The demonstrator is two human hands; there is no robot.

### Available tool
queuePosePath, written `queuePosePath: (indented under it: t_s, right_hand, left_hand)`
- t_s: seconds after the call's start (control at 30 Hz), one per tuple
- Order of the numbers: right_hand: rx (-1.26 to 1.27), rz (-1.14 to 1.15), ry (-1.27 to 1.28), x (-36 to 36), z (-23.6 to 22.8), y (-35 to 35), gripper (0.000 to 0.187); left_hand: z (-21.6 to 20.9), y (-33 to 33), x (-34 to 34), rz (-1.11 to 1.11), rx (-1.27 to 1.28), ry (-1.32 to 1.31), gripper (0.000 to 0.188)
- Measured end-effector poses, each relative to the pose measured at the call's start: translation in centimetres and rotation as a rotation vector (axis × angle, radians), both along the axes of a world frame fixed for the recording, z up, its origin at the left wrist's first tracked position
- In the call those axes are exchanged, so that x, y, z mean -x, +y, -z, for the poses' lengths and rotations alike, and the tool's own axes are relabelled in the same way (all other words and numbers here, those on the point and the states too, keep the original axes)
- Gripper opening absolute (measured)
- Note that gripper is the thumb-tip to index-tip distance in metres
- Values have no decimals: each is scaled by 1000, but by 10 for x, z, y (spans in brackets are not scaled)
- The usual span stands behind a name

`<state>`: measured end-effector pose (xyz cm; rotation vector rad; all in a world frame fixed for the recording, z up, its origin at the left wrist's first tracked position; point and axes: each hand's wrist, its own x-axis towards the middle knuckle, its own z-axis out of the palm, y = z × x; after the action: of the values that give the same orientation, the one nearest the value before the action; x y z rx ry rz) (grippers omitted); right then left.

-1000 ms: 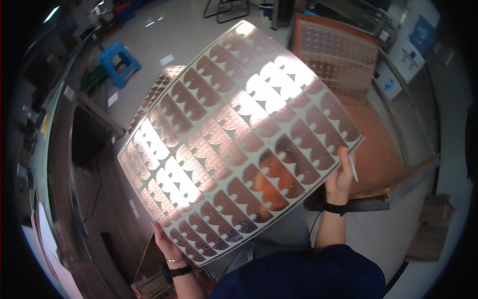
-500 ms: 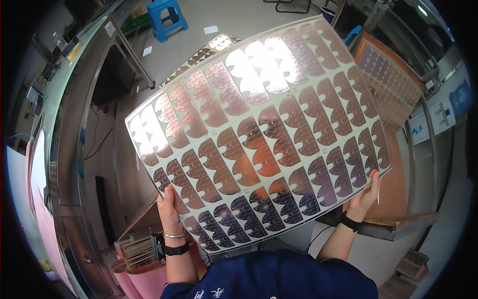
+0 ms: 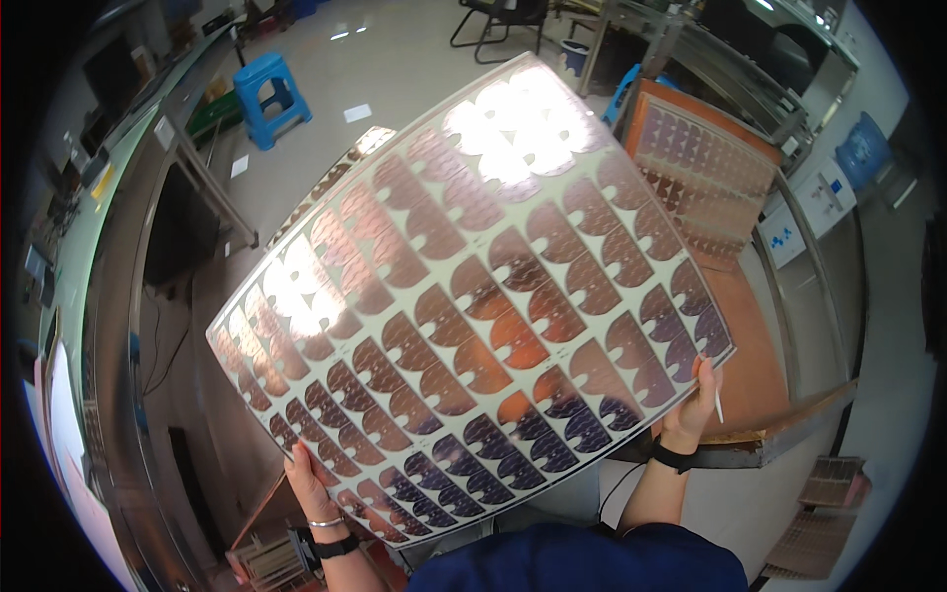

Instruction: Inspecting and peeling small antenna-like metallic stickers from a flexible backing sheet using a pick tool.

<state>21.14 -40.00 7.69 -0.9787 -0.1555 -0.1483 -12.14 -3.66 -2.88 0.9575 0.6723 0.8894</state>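
A large circuit board panel [image 3: 464, 326] with rows of copper-coloured half-round patterns on a pale base fills the middle of the view. It is held up at a slant, its right side higher. My left hand [image 3: 312, 485] grips its lower left edge, thumb on the face and the other fingers hidden behind. At the lower right corner, my right hand [image 3: 691, 409] is closed on the edge in the same way. A thin white stick [image 3: 718, 400] shows beside the right fingers; whether I hold it is unclear. Bright glare covers the upper part of the panel.
Behind the panel's upper left edge shows another patterned panel [image 3: 370, 144]. An orange-edged board with similar panels [image 3: 705, 148] leans at the right, above a brown-topped cart [image 3: 760, 316]. A blue stool [image 3: 268, 99] stands far left, beyond a long workbench [image 3: 94, 212].
The view has turned, so the stool and orange-edged board sit further left. The panel tilts more steeply and appears lower and left, with both hands still gripping it.
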Motion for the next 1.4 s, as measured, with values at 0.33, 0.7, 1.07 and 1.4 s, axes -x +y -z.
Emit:
queuePosePath:
  t_s: [0.33, 0.7, 1.07, 1.4]
  right_hand:
    - [17, -60, -59, 14, -29, 9, 27]
    - [6, -138, 22, -7, -14, -4, 23]
    - [273, -62, 200, -47, 39, -15, 24]
    - [679, -196, 226, -70, 99, -21, 22]
  left_hand:
    - [-16, -4, -20, -104, 1, 112, 29]
    - [5, 10, 7, -38, -42, 66, 38]
    - [-79, -24, -11, -18, -42, 85, 30]
    - [-104, -29, -16, -15, 35, 212, 22]
